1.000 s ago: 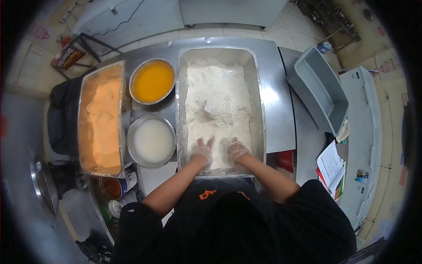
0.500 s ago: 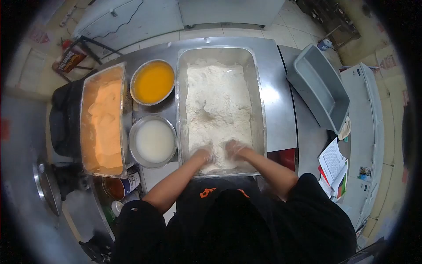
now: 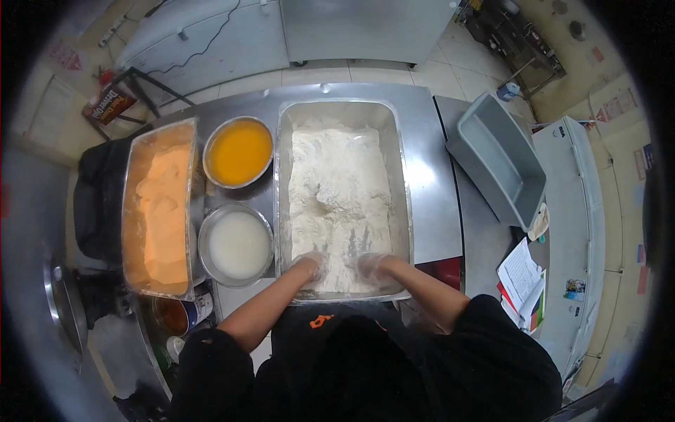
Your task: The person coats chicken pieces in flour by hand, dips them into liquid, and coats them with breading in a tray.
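Note:
A deep metal pan (image 3: 403, 190) in front of me holds white flour (image 3: 341, 165), with a dip near its middle. At the pan's near end, my left hand (image 3: 311, 268) presses into the flour by the left wall. My right hand (image 3: 372, 269) is in the flour too, a short way to the right. Both wear clear plastic gloves. The fingers are buried or too indistinct to make out. Just beyond the hands, short dark furrows run through the flour, showing the pan's bottom.
To the left stand a bowl of orange-yellow liquid (image 3: 241, 151), a bowl of cloudy white liquid (image 3: 240, 246) and a pan of orange powder (image 3: 166, 211). A grey plastic tub (image 3: 499, 158) and some papers (image 3: 522, 281) lie on the right-hand surface.
My hands have drawn back toward the pan's near edge, leaving furrows in the flour ahead of them. The whole view has shifted slightly, so the pan sits lower in it.

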The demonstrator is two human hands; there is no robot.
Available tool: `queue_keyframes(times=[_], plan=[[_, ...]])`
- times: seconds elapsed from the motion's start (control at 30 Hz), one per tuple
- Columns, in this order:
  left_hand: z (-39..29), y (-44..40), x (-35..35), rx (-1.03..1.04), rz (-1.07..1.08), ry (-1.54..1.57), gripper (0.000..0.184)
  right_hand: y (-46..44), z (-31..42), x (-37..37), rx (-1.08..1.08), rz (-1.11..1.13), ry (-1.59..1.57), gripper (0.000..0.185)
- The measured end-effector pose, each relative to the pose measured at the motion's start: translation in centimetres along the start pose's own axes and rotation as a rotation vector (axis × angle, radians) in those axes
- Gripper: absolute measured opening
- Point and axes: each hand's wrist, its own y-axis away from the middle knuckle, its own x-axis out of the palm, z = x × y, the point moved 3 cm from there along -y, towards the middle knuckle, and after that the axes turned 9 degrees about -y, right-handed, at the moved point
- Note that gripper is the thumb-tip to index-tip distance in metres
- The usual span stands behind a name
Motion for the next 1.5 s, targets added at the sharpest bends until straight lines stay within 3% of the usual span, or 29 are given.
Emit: queue_keyframes(times=[0.07, 0.1, 0.13, 0.17, 0.2, 0.23, 0.27, 0.33, 0.4, 0.43, 0.47, 0.57, 0.63, 0.73, 0.8, 0.87, 0.93, 1.0, 1.1, 1.13, 1.17, 1.2, 1.23, 1.3, 1.33, 1.4, 1.43, 1.47, 1.5], plan=[[-0.1, 6.3, -3.8, -0.154, -0.206, 0.219, 0.045, -0.5, -2.4, 0.9, 0.002, -0.337, 0.037, 0.037], [-0.9, 9.9, -5.5, -0.254, -0.319, 0.25, 0.043, -0.6, -3.4, 1.6, 0.005, -0.669, 0.066, 0.034], [-1.7, 11.9, -6.7, -0.328, -0.404, 0.263, 0.042, -1.4, -3.0, 2.9, 0.006, -0.663, 0.065, 0.034], [-2.2, 12.9, -7.4, -0.35, -0.438, 0.285, 0.042, -2.7, -2.3, 4.3, 0.036, -0.447, 0.109, 0.036], [-1.7, 12.7, -7.5, -0.269, -0.351, 0.372, 0.045, -3.3, -1.8, 4.5, 0.065, -0.238, 0.156, 0.038], [-0.9, 12.5, -7.7, -0.189, -0.265, 0.458, 0.048, -3.1, -1.3, 4.0, -0.18, -0.154, 0.283, 0.033], [-0.5, 12.1, -7.7, -0.105, -0.175, 0.549, 0.052, -2.8, -1.9, 3.2, -0.181, -0.152, 0.292, 0.033], [1.8, 8.9, -6.8, -0.093, -0.044, 0.584, 0.069, -1.8, -2.7, -1.0, -0.029, -0.227, -0.364, 0.034], [5.7, 5.5, -6.9, -0.385, -0.496, 0.773, 0.081, -3.2, -5.7, -5.6, 0.385, -0.434, -0.133, 0.039], [7.0, 6.2, -7.4, -0.603, -0.995, 0.992, 0.077, -2.7, -6.3, -7.9, 0.423, -0.603, -0.145, 0.036], [6.9, 7.2, -9.8, -0.681, -1.055, 1.182, 0.076, -2.1, -6.6, -9.2, 0.458, -0.772, -0.156, 0.033], [8.7, 4.9, -15.9, -0.942, -1.092, 1.195, 0.071, -11.1, -11.0, -8.8, 0.264, -1.249, 0.525, 0.034], [11.5, 4.1, -17.5, -0.916, -1.065, 1.111, 0.067, -15.6, -12.1, -11.1, 0.306, -0.745, 0.194, 0.041], [15.7, 8.2, -18.7, -0.645, -0.801, 0.883, 0.062, -5.7, -7.6, -16.7, 0.196, -0.487, 0.134, 0.042], [15.7, 10.2, -19.1, -0.591, -0.644, 0.655, 0.059, -8.1, -11.0, -15.0, 0.215, -0.616, 0.317, 0.043], [14.0, 8.5, -17.4, -0.725, -0.579, 0.41, 0.056, -9.1, -10.9, -12.6, 0.226, -0.742, 0.507, 0.045], [9.9, 7.0, -15.1, -0.869, -0.555, 0.417, 0.054, -8.8, -6.7, -10.4, 0.28, -1.155, 0.706, 0.042], [6.5, 8.5, -14.3, -0.831, -0.558, 0.89, 0.054, -5.6, -2.0, -8.5, 0.368, -0.838, 0.129, 0.044], [4.2, 9.5, -12.0, -0.57, -0.534, 0.838, 0.052, -5.8, -4.0, -5.5, 0.238, -0.718, -0.136, 0.048], [4.8, 8.6, -10.2, -0.572, -0.538, 0.834, 0.052, -4.9, -3.5, -5.7, 0.166, -0.449, -0.109, 0.047], [5.2, 6.2, -7.9, -0.332, -0.494, 0.647, 0.06, -4.3, -3.3, -5.3, 0.094, -0.176, -0.081, 0.047], [4.9, 4.8, -6.5, -0.095, -0.442, 0.458, 0.067, -3.8, -4.0, -4.9, 0.092, -0.173, -0.082, 0.047], [3.7, 7.1, -7.9, -0.097, -0.441, 0.462, 0.067, -3.0, -4.7, -4.8, 0.078, -0.332, -0.109, 0.043], [0.9, 14.8, -12.8, -0.445, -0.528, 0.362, 0.07, -2.7, -4.1, -2.9, 0.061, -0.491, -0.141, 0.041], [-0.1, 13.1, -11.2, -0.446, -0.526, 0.361, 0.07, -2.3, -2.8, -1.5, 0.118, -0.832, 0.218, 0.038], [-1.8, 10.6, -8.8, -0.624, -0.744, 0.205, 0.059, -1.8, -0.4, -1.9, 0.171, -1.166, 0.602, 0.036], [-0.9, 9.7, -8.3, -0.629, -0.518, 0.698, 0.054, -2.9, -1.0, -2.1, 0.261, -0.816, 0.135, 0.044], [-0.9, 9.8, -8.0, -0.629, -0.517, 0.697, 0.054, -3.6, -1.3, -1.5, 0.333, -0.438, -0.32, 0.057], [-0.6, 9.8, -7.8, -0.62, -0.662, 0.583, 0.048, -3.7, -2.2, -1.4, 0.269, -0.316, -0.199, 0.057]])
